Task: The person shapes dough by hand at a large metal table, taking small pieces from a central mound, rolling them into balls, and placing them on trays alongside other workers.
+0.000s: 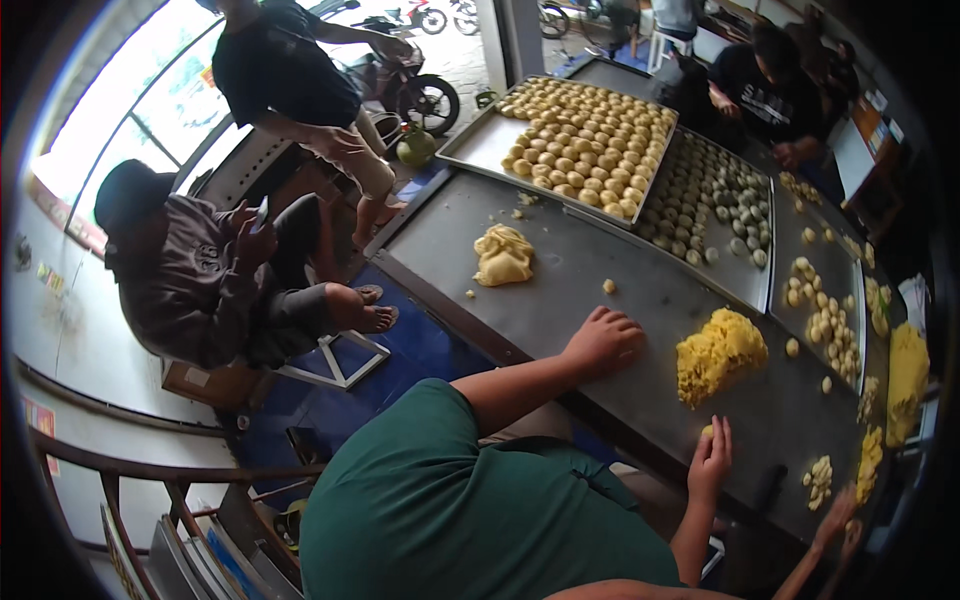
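Note:
My left hand (605, 343) lies on the grey metal worktop (430, 240), fingers slightly bent and apart, holding nothing visible. A large, crumbly yellow dough mound (720, 355) sits just right of it. Below that mound, near the front edge, my right hand (712, 455) grips a small piece of yellow dough (707, 432), mostly hidden by its fingers. A smooth pale dough lump (502, 255) lies farther back at the left, with a small ball (609, 286) between it and my left hand. A dark narrow object (768, 488) lies right of my right hand.
Trays of golden balls (585, 150) and greyish balls (705, 200) fill the back. Scattered pale balls (820, 310) and dough (905, 380) line the right, where another person's hands (840, 515) work. People sit (190, 280) and stand (280, 80) at left; another (770, 90) is behind. A railing (180, 470) stands lower left.

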A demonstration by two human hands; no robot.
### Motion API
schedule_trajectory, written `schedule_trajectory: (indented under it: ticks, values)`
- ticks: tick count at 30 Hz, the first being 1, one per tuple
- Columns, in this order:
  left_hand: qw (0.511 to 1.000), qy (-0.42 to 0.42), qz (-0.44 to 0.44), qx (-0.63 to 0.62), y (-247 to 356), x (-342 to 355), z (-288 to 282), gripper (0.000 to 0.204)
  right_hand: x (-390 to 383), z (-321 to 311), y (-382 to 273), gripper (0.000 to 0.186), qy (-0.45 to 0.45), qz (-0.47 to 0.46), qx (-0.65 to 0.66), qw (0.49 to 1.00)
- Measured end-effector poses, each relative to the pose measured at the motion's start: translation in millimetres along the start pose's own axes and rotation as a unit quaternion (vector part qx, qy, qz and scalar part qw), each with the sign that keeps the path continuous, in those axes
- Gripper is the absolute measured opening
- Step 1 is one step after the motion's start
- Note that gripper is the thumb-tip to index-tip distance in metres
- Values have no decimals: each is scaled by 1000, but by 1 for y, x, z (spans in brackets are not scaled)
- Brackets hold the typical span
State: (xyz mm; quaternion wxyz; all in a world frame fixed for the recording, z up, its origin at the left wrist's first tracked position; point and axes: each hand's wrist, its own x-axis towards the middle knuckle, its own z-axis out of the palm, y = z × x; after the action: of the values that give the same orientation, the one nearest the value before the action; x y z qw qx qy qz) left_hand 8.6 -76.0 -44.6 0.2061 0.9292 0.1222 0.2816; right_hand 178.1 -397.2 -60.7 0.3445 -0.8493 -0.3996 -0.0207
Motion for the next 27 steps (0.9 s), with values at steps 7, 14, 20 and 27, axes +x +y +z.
schedule_trajectory:
  ticks: [7,14,20,27]
  values:
    - [999,-50,9,1,17,21,-1,19,51,2,33,39,134,35,-34,990]
    - [991,-79,49,98,3,-16,-23,12,58,17,17,37,124,16,-75,989]
    - [995,-73,-3,65,-11,36,-8,23,54,11,24,37,103,85,-115,984]
    - [981,20,131,141,21,65,51,21,47,9,18,47,116,3,-88,989]
